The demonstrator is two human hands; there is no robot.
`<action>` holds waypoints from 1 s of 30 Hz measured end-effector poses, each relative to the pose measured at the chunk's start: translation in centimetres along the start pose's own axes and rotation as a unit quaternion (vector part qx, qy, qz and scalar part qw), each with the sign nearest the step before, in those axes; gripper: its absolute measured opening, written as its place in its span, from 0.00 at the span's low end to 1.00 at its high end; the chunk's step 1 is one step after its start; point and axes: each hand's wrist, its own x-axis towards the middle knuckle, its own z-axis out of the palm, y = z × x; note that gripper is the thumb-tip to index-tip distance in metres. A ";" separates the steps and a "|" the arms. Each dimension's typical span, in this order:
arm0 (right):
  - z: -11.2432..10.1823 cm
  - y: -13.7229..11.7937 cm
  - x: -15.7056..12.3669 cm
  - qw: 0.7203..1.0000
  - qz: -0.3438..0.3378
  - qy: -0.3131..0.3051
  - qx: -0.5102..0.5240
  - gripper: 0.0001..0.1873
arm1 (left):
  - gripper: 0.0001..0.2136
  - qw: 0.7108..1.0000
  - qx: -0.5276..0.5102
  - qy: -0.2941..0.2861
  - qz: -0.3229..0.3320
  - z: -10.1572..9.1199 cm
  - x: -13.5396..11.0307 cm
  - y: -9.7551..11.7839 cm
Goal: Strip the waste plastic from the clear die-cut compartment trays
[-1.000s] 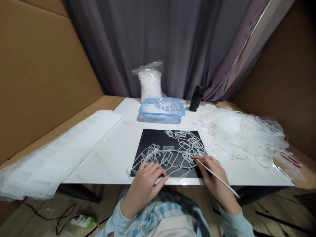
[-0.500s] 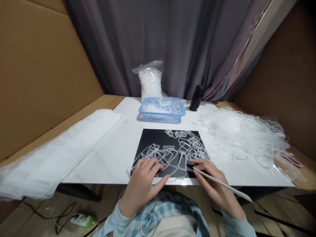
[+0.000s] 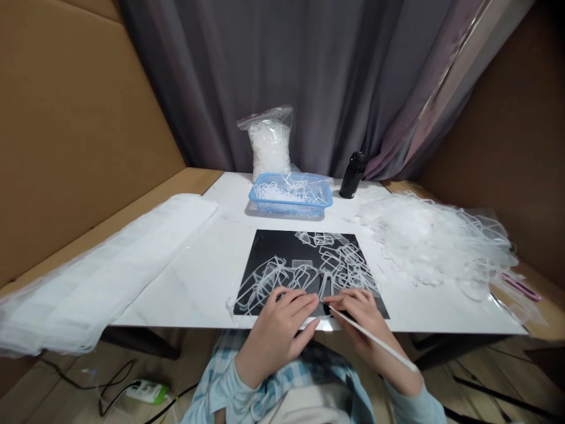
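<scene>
On a black mat (image 3: 276, 244) lie thin whitish plastic frames (image 3: 348, 264), loosely heaped at its right side and along its front. My left hand (image 3: 285, 324) rests over the front of the mat, fingers stretched out and thumb apart, touching the frames near the front edge. Close beside it, my right hand (image 3: 366, 324) is closed around a slim white stick-like tool (image 3: 377, 340). The tool slants back over the wrist, and its working tip is too small to make out. Fingertips of both hands nearly meet at a narrow frame piece (image 3: 325, 284).
Behind the mat stands a blue basket (image 3: 289, 208) of white frames, with a full zip bag (image 3: 270, 147) and a black bottle (image 3: 353, 175). A translucent plastic pile (image 3: 428, 241) lies right, beside a pink tool (image 3: 521, 287). White packed sheets (image 3: 110, 265) lie left.
My left hand has moved right and my right hand has moved left with the white tool, so they are closer together. The frames at the front have shifted and narrowed between the hands.
</scene>
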 end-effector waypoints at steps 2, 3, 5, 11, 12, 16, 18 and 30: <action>-0.3 -0.1 -0.1 1.000 0.011 0.010 0.027 0.10 | 0.12 1.000 -0.005 0.007 -0.004 0.0 0.0 0.0; -0.5 0.0 -0.2 0.999 0.019 0.021 0.038 0.09 | 0.12 1.000 -0.010 0.010 -0.006 0.0 0.0 0.0; -1.0 0.5 -0.5 0.996 0.038 0.060 0.052 0.07 | 0.12 1.000 -0.022 0.013 -0.010 0.0 0.0 0.1; -2.5 2.6 -0.7 0.961 0.108 0.248 0.061 0.04 | 0.11 0.999 -0.044 0.019 -0.018 0.0 0.1 0.0; -2.7 2.8 -0.6 0.950 0.116 0.284 0.059 0.03 | 0.11 0.999 -0.046 0.020 -0.019 0.0 0.1 0.0; -3.3 2.8 0.2 0.908 0.113 0.401 0.042 0.03 | 0.11 0.998 -0.052 0.022 -0.022 0.0 0.1 0.0; -3.4 2.5 0.5 0.893 0.114 0.433 0.039 0.02 | 0.11 0.998 -0.054 0.023 -0.022 0.0 0.1 0.0; -2.8 2.2 1.8 0.798 0.135 0.578 0.107 0.08 | 0.10 0.998 -0.060 0.022 -0.028 0.0 0.1 0.0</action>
